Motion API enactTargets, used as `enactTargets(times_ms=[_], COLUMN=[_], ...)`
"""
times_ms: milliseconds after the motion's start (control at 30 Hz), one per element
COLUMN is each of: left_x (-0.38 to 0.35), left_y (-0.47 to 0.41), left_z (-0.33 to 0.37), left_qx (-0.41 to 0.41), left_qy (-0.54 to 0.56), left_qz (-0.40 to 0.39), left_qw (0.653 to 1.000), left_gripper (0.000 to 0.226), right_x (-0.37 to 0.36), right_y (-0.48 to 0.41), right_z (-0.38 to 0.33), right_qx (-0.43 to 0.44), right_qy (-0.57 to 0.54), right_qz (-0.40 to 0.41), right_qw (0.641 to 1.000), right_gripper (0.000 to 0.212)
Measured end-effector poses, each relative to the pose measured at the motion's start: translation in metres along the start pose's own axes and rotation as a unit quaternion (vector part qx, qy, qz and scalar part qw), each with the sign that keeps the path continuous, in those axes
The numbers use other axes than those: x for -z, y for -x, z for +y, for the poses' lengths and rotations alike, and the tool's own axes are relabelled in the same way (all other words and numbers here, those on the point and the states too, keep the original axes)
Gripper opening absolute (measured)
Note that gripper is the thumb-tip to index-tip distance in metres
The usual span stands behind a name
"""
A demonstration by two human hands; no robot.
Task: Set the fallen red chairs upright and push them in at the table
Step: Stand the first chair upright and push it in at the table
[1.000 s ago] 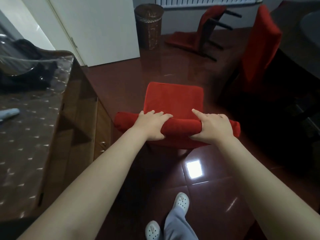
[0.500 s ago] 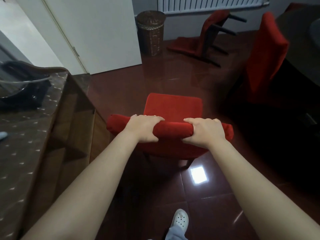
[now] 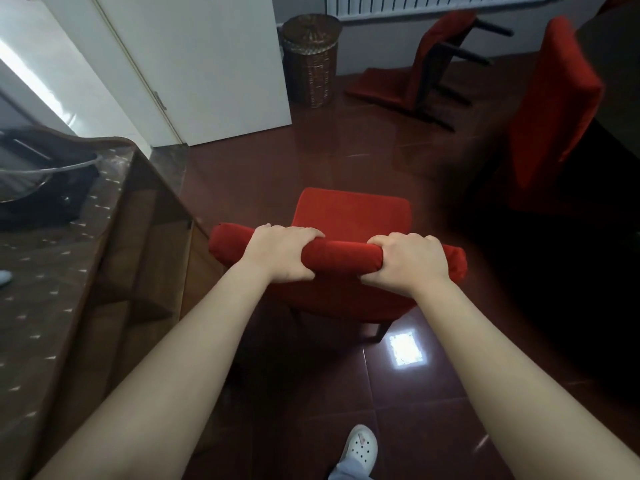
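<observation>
Red chair in hand (image 3: 351,216): upright on its legs, with the seat just beyond the fingers and the backrest under them. It is well apart from the table, so not yet pushed in.
Floor (image 3: 277,161): glossy dark-red tile below and all around the fingers. The chair legs will probably slide on it easily and may scrape.
Sideboard (image 3: 69,289): long and wooden, left of the left fingers and near the backrest's left end. A swing that way could knock it.
Table (image 3: 616,74): dark, far right of and beyond the right fingers; its edge is hard to make out.
Chair at table (image 3: 550,109): upright beside the table, beyond and right of the right fingers.
Fallen chair (image 3: 412,81): far beyond the fingers, tipped with its backrest on the floor and dark legs sticking out; not yet raised.
Wicker basket (image 3: 311,60): far beyond the left fingers, left of the fallen chair.
Backrest top (image 3: 341,259): a soft red padded roll that dents under the grip. The cloth should not slip, and the frame inside is likely stiff. It looks like the best place to hold.
Left hand (image 3: 280,252): wrapped over the roll, fingers curled down its far side, thumb on the near side.
Right hand (image 3: 405,263): clasps the roll the same way, a little apart from the left.
Handling: probably moderately heavy, so keep both hands spaced on the roll and steer it.
</observation>
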State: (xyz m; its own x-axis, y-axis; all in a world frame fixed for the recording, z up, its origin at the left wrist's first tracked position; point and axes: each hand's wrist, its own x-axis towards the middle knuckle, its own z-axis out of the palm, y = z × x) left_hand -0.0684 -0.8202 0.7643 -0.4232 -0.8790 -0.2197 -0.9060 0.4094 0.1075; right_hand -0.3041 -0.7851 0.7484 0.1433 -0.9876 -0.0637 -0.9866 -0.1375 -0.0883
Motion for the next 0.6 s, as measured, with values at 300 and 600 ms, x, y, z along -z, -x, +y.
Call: enactTargets(times_ms=[300, 600], left_x=[0.003, 0.005], left_y=[0.014, 0.017], left_z=[-0.006, -0.020], left_qx=[0.006, 0.028], left_qy=[-0.037, -0.049], left_qz=[0.017, 0.073], left_qw=[0.999, 0.996], left_gripper=[0.068, 0.073], right_x=[0.005, 0.016], right_y=[-0.002, -0.011], right_z=[0.002, 0.003], right_qx=[0.016, -0.002], right_qy=[-0.024, -0.054], right_qz=[-0.025, -0.055], right_qw=[0.999, 0.997], right_gripper=[0.062, 0.055])
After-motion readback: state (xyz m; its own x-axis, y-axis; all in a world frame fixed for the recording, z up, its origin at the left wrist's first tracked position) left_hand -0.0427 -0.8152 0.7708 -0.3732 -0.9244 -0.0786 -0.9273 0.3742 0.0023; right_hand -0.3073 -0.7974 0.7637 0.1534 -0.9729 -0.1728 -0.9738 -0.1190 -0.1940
